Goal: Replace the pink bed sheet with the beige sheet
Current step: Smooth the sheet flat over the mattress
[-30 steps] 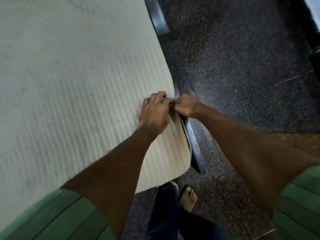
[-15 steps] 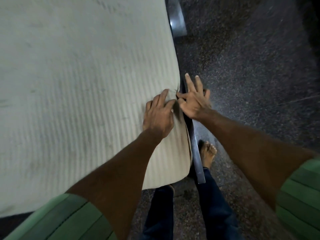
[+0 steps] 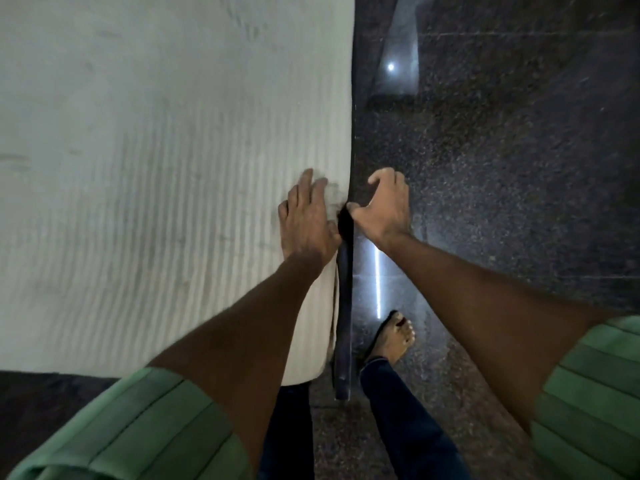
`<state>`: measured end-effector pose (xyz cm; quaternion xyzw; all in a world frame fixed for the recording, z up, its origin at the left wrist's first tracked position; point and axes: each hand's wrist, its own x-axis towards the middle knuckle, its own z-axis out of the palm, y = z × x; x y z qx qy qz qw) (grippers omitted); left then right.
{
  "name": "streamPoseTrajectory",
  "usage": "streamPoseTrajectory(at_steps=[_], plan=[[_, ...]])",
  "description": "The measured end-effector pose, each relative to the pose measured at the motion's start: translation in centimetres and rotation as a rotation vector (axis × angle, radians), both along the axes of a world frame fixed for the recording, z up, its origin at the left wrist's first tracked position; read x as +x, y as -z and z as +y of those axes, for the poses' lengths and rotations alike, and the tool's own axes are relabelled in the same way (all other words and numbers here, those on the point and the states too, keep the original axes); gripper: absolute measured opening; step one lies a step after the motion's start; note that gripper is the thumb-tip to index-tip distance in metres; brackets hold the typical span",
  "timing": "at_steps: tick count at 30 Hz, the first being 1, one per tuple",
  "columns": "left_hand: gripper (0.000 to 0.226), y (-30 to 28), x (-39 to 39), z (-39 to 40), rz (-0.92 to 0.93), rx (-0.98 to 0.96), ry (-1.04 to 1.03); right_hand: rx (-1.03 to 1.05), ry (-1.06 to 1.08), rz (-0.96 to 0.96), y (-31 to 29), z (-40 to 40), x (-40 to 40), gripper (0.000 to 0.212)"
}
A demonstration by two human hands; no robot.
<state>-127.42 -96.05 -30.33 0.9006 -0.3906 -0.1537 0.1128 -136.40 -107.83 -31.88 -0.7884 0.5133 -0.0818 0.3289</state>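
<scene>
Sheet coverage comes first: the beige sheet [image 3: 156,168] lies spread over the mattress top from the left of the view to the bed's right edge, with fine ripples running across it but no large folds. No pink sheet appears anywhere in view, so its removal is judged complete, though where it went cannot be told.

Next to the right, the left hand [image 3: 306,216] rests palm-down on the beige sheet close to that edge. Its fingers are straight and together, pressing the fabric flat; they hold nothing.

Just right of it runs the dark bed frame [image 3: 344,306], a narrow rail alongside the mattress. The sheet's edge drops into the gap between mattress and rail.

Beyond the rail, the right hand [image 3: 384,206] sits at the mattress side, fingers curled and thumb pointing in towards the gap. Whether it pinches the sheet's edge cannot be told; that spot is in shadow.

Farther right is the speckled dark floor [image 3: 502,168], with one bare foot [image 3: 394,337] on it near the rail.

Judged progress: late stage. Spreading is done; tucking and smoothing along this side remain, and the other sides are out of view.
</scene>
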Motion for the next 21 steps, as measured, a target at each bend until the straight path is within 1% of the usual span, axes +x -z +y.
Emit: streamPoseTrajectory(at_steps=[1, 3, 5, 7, 8, 12, 14, 17, 18, 21], plan=[[0.083, 0.2, 0.0, -0.5, -0.006, -0.004, -0.044, -0.019, -0.052, 0.054, 0.1, -0.4, 0.3, 0.062], [0.09, 0.8, -0.3, -1.2, -0.01, -0.033, -0.184, -0.048, -0.116, 0.107, 0.4, -1.3, 1.3, 0.081], [0.099, 1.5, -0.7, -1.5, 0.005, -0.037, -0.341, -0.027, -0.13, 0.14, 0.7, -2.0, 2.6, 0.09], [0.109, 2.3, -0.9, -1.5, 0.053, -0.009, -0.444, -0.017, -0.155, 0.186, 1.0, -2.4, 4.2, 0.092], [0.11, 2.7, -1.1, -1.6, 0.068, -0.005, -0.468, -0.018, -0.158, 0.196, 1.1, -2.6, 4.8, 0.092], [0.103, 3.0, -1.7, -2.1, 0.032, -0.029, -0.496, 0.037, -0.107, 0.154, 2.0, -3.1, 5.9, 0.1], [0.104, 3.0, -1.5, -2.6, 0.016, -0.007, -0.504, 0.091, -0.075, 0.136, 2.4, -3.3, 5.4, 0.103], [0.111, 3.1, -0.9, -3.3, 0.006, 0.067, -0.42, 0.104, 0.003, 0.221, 2.7, -3.5, 5.3, 0.118], [0.113, 3.2, -0.6, -3.4, 0.009, 0.074, -0.386, 0.071, -0.027, 0.266, 2.6, -3.6, 5.8, 0.122], [0.116, 3.5, 0.6, -2.9, 0.037, 0.054, -0.273, -0.039, -0.264, 0.382, 2.5, -4.1, 8.2, 0.133]])
